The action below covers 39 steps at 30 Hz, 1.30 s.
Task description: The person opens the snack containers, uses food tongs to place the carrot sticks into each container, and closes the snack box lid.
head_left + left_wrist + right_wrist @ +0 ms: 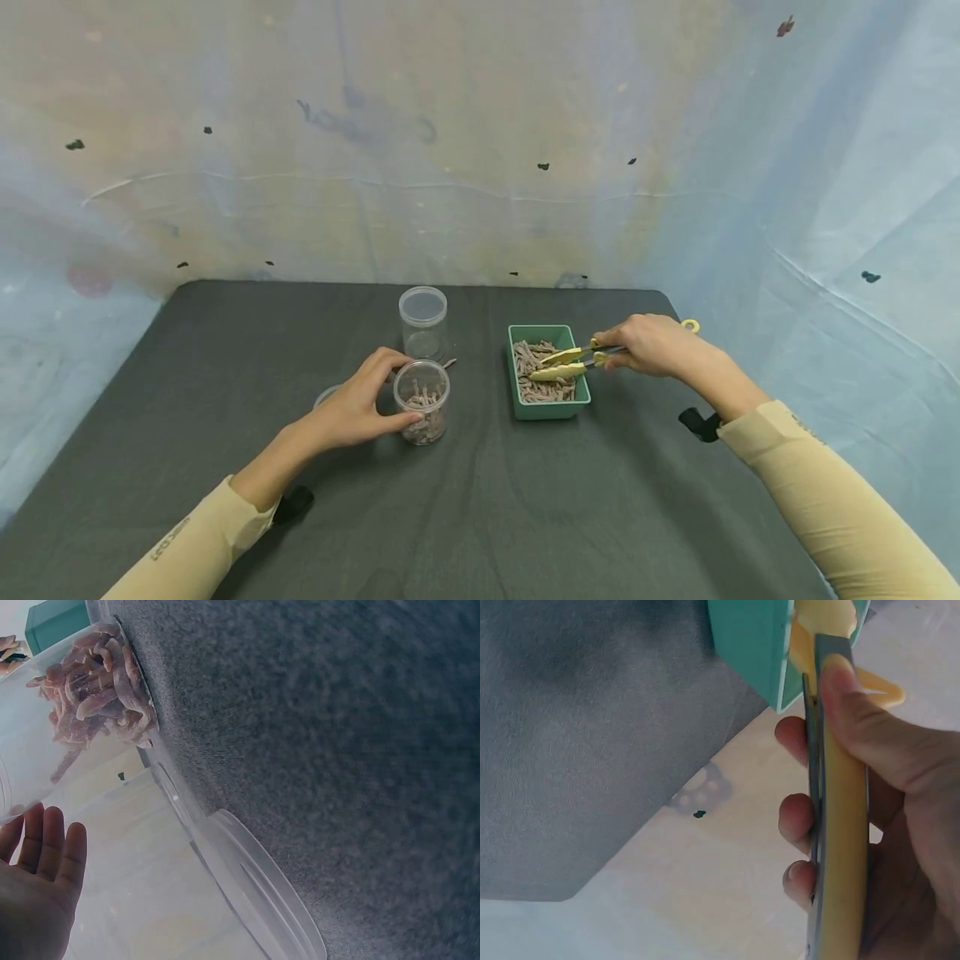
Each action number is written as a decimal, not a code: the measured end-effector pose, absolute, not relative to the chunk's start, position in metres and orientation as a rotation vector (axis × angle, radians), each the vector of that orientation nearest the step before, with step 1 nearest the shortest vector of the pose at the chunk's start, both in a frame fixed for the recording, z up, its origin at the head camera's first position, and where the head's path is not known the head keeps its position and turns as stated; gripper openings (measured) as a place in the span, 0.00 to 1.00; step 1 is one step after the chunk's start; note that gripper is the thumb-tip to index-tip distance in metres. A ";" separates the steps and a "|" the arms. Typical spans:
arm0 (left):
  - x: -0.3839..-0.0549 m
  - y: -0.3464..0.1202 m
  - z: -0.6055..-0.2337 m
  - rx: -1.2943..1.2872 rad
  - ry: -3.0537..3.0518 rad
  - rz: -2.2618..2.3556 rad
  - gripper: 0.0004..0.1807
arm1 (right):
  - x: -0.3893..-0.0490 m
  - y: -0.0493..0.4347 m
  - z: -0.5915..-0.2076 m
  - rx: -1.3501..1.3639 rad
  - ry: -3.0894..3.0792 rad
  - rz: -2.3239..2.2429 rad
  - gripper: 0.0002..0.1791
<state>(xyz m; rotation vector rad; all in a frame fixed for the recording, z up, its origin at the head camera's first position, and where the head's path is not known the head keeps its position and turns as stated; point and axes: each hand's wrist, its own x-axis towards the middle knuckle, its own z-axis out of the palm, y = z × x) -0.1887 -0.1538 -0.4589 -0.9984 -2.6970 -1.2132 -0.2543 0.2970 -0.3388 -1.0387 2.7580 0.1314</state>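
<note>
A clear open-topped plastic jar (422,375) stands on the dark table, partly filled with brownish strips (97,690). My left hand (356,407) holds it around the side, thumb at the front and fingers behind. To its right sits a green rectangular tray (551,412) with many similar strips (528,387). My right hand (651,343) grips yellow-tipped tongs (557,372) by their handles. The tong tips are down among the strips in the tray, spread apart; whether a strip lies between them I cannot tell.
Behind the held jar stands a second clear jar (423,310) with a lid on. One loose strip (450,363) lies between the jars. A clear round lid (259,881) rests on the table, mostly hidden by my left hand in the head view. Plastic sheeting (450,167) hangs behind the table.
</note>
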 end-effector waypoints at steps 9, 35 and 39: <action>-0.188 -0.153 -0.458 -1.013 -2.680 -1.199 0.38 | -0.250 0.308 -0.343 -1.086 2.809 0.024 0.23; -0.187 -0.153 -0.458 -0.998 -2.688 -1.179 0.38 | -0.229 0.342 -0.364 -0.984 2.858 -0.584 0.26; -0.187 -0.153 -0.458 -1.003 -2.687 -1.173 0.38 | -0.229 0.342 -0.366 -0.970 2.861 -0.618 0.27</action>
